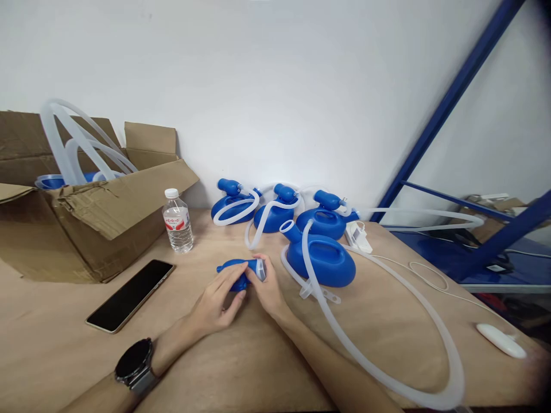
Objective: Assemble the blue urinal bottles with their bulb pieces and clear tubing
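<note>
Both hands are closed around a small blue plastic urinal head (239, 283) just above or on the tabletop. My left hand (215, 304) wraps its blue body from the left, thumb underneath. My right hand (270, 289) grips the other end, where a translucent rim (260, 269) shows between the fingers. Part of the piece is hidden under the fingers. To the right of my right hand stands a blue urinal bottle (325, 261) with an open spout. A long translucent tube (344, 338) loops from beside it towards the table's front edge.
Behind stand three blue urinal bottles (275, 219) with tubes and heads on top. On the left are a cardboard box (124, 206) of tubes, a water bottle (177, 223) and a phone (131, 295). A white device (501, 340), cable and blue rack (447, 92) are at right.
</note>
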`<state>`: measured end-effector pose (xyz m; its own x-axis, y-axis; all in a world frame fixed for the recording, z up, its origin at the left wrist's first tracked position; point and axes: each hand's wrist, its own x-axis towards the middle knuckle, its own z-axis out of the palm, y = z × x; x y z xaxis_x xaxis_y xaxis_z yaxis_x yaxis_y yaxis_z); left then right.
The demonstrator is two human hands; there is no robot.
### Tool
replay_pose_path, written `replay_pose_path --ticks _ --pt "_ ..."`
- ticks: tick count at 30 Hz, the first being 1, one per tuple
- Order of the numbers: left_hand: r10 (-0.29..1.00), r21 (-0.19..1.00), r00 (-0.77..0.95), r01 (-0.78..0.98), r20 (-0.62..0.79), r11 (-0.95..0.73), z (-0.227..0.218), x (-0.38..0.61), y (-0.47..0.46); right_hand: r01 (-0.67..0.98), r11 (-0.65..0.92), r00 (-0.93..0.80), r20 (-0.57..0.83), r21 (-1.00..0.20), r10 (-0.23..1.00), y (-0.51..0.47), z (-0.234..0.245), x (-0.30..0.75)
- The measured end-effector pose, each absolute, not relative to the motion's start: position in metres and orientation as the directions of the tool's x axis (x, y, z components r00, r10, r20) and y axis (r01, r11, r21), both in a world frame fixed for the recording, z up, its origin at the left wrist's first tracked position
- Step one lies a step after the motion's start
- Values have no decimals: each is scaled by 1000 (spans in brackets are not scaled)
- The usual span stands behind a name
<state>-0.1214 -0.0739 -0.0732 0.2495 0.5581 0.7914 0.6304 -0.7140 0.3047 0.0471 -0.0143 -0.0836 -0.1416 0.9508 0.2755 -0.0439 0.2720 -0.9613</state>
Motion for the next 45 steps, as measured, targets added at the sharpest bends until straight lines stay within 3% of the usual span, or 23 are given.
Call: replay_pose_path --ticks 2,4,5,7,9,10,12,14,18,21,28,31,33,35,39,42,45 --pt "605 398 100 667 790 -630 -70 -128 -70 -68 271 -91 277 -960 957 -11 -77 53" --pt "716 622 -125 611 687 -491 -66 -134 -64 -93 293 -91 301 -952 949 -11 -71 59" --pt "800 757 -193 503 568 -416 -63 -135 -62 -105 307 -110 318 -946 942 -12 -69 62" --pt "951 957 -175 189 254 -221 -58 -135 -59 -123 333 -152 350 -935 924 -17 -66 63" --pt "997 999 -71 -37 29 -32 -54 -132 -59 -119 352 -177 368 -929 913 -22 -67 62" --pt "998 998 -58 -65 -12 8 -53 -130 -59 -109 357 -183 371 -928 910 -24 -68 61" --pt "993 999 -101 9 53 -53 -53 -128 -61 -97 342 -196 355 -935 914 -28 -69 60" --pt "967 967 -126 153 222 -202 -57 -127 -63 -111 300 -205 317 -947 926 -30 -70 60" --pt "832 797 -87 355 549 -489 -70 -127 -69 -188 259 -247 300 -948 921 -33 -68 64" --pt "708 644 -13 429 706 -634 -77 -127 -72 -204 265 -295 317 -942 901 -32 -67 67" --pt "497 306 177 601 850 -738 -82 -132 -77 -144 221 -337 258 -965 906 -31 -63 75" --pt "467 261 189 625 864 -736 -81 -134 -75 -165 146 -365 198 -975 910 -30 -55 77" --pt "508 322 139 626 850 -711 -77 -134 -71 -225 28 -419 122 -974 900 -27 -51 77" --pt "610 487 9 593 792 -641 -72 -132 -65 -301 -115 -491 50 -947 870 -22 -47 76" --pt "811 864 -335 344 479 -368 -63 -131 -55 -371 -223 -507 -4 -901 862 -10 -49 76" --pt "862 956 -415 152 293 -252 -60 -133 -51 -334 -176 -424 -19 -926 905 -6 -56 76" --pt "851 970 -469 73 237 -230 -58 -132 -50 -265 -97 -397 17 -960 918 -5 -66 75"
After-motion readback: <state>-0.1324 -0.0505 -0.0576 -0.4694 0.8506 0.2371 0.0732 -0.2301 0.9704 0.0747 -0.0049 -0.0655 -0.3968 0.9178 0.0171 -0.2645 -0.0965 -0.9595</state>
